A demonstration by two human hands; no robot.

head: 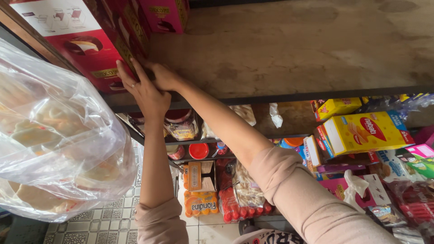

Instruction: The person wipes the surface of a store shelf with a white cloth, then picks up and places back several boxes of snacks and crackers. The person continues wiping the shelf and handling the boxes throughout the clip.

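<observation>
Both arms stretched up to the red box on the top shelf

Left hand [147,92] flat and open against the red box [97,54] at the shelf [289,49] edge; right hand [163,76] just beside it, fingers hidden, can't tell its grip.

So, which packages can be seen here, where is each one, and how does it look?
Red carton: top shelf, left, under both hands; rectangular, white panel.
Pink box: top shelf, behind; small.
Yellow box: lower shelf, right; flat, red oval.
Clear bag: far left; bulging, pale contents.
Orange pack: bottom shelf; squat.
</observation>
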